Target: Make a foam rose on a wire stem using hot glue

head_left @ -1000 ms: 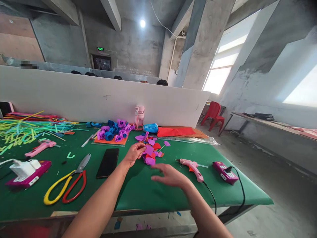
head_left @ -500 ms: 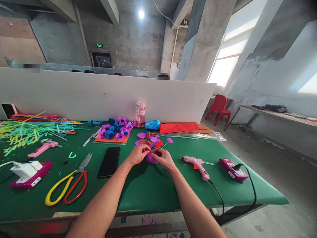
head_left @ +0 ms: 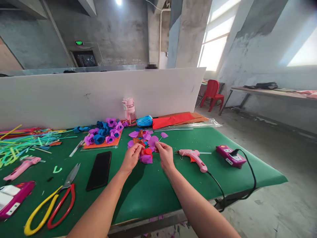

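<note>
My right hand [head_left: 165,156] pinches a rounded purple petal [head_left: 153,141] between thumb and fingertips. To its left, my left hand [head_left: 132,159] is closed in a pinch; a bit of red shows at its fingertips, but what it holds is unclear. Between and just beyond both hands lies a loose pile of cut petals in purple, brown, blue and red. A red petal [head_left: 148,151] and a purple petal [head_left: 146,159] lie nearest to me. One small purple petal on a thin stick [head_left: 163,135] rests right of the pile.
Right of my hands lie a pink glue gun [head_left: 194,158] and a purple power strip [head_left: 230,156]. On the left are a black phone [head_left: 99,171], scissors [head_left: 61,198], another glue gun [head_left: 22,168] and finished paper flowers [head_left: 104,131]. A pink bottle [head_left: 129,110] stands by the white partition [head_left: 99,96].
My hands have moved apart, and a purple petal now shows flat in my right fingertips. The view has turned to the right.
</note>
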`<state>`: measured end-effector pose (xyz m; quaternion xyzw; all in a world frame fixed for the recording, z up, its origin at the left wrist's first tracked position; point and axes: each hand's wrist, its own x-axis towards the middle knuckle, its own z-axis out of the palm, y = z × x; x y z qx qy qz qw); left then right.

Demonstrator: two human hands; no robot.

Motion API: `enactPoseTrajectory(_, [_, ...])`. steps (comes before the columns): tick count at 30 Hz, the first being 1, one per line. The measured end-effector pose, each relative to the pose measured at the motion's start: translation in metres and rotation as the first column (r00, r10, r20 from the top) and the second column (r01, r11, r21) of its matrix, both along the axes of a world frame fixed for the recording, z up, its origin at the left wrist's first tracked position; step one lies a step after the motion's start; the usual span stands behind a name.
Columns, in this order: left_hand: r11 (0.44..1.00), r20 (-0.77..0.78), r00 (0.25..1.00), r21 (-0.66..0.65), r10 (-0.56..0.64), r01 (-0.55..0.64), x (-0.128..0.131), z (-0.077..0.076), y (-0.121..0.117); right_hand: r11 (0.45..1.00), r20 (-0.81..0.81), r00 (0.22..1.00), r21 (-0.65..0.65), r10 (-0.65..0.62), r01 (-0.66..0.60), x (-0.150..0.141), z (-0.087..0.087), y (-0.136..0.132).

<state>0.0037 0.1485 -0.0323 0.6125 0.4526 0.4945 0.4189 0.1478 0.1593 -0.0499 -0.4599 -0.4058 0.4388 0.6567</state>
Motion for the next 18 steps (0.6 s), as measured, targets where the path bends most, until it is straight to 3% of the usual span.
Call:
enactPoseTrajectory(3, [0.992,0.107,0.991,-0.083,-0.086,0.095,0.007,-0.004,-0.001,0.999,-0.068,0.997,-0.019,-0.042,0.041,0.001,0.004,-0.001])
enactPoseTrajectory(8, [0.985,0.236,0.969,-0.130,-0.079,0.112,0.015,-0.008,-0.003,0.997,-0.111,0.992,-0.056,-0.053,0.047,0.002,0.006,-0.002])
enactPoseTrajectory(18, [0.985,0.217,0.973,-0.135,-0.081,0.112,0.016,-0.016,0.001,1.000,-0.079,0.997,-0.021,0.018,-0.020,0.000,0.004,-0.005])
